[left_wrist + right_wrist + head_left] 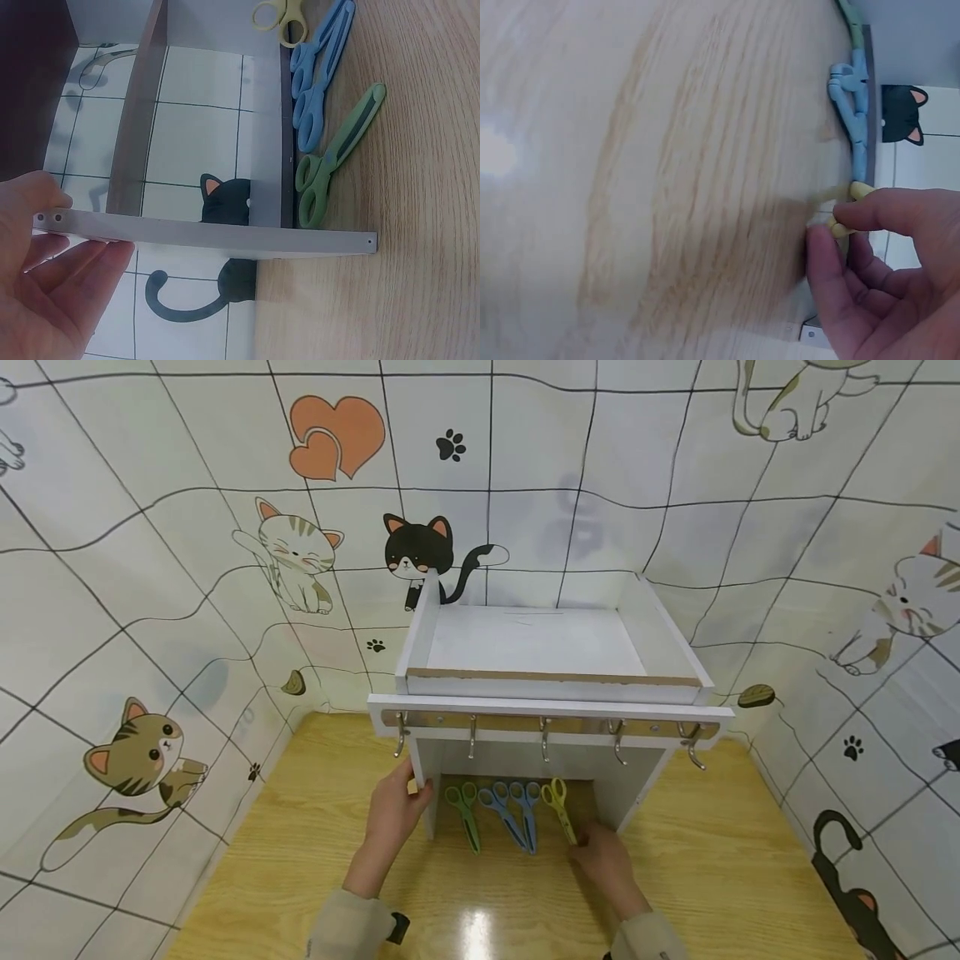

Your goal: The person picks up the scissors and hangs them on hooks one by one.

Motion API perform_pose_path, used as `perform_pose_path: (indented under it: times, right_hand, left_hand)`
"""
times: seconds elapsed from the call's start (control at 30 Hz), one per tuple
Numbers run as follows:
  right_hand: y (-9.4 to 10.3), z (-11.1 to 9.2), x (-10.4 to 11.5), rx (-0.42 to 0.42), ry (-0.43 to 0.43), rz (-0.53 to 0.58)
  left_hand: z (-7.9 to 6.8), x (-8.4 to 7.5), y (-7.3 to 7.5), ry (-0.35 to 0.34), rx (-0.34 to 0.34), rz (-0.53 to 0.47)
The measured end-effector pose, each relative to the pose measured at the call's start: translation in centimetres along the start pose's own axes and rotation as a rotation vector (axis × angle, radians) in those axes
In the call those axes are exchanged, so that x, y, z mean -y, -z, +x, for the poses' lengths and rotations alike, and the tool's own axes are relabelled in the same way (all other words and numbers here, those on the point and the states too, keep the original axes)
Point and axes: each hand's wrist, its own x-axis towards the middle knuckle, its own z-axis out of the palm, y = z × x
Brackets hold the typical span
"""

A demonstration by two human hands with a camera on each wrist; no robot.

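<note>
A white shelf rack (525, 706) with a row of metal hooks stands on the wooden table. My left hand (393, 806) grips the edge of its left side panel (202, 234), thumb on one face and fingers on the other. Under the rack lie green scissors (467, 817), two pairs of blue scissors (527, 818) and yellow scissors (557, 803), side by side with handles toward the back. My right hand (603, 860) pinches the blade end of the yellow scissors between thumb and fingers, near the right side panel. In the right wrist view the fingers hide most of the yellow scissors.
The hooks (545, 739) jut out along the rack's front, above both hands. An open tray (536, 639) forms the top of the rack. Cat-patterned walls (210, 535) enclose the table (720, 860) at the back and sides.
</note>
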Motion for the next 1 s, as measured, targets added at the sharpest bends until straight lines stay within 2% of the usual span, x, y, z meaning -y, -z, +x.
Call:
perform_pose_path:
  times: [0.27, 0.53, 0.8, 1.0]
  right_hand:
    - [0.3, -0.9, -0.3, -0.013, -0.031, 0.176]
    - [0.9, -2.0, -1.0, 0.047, -0.170, 0.699]
    - [4.4, -3.1, -1.1, 0.097, -0.177, 0.833]
    - [7.1, -4.0, -1.4, 0.201, -0.174, 0.968]
  left_hand:
    - [0.0, 0.0, 0.0, -0.006, 0.001, -0.002]
    - [-0.1, 0.0, 0.0, -0.008, -0.005, -0.003]
    - [-0.1, -0.1, 0.0, -0.005, -0.008, 0.006]
    - [-0.1, -0.2, 0.1, 0.000, -0.008, 0.009]
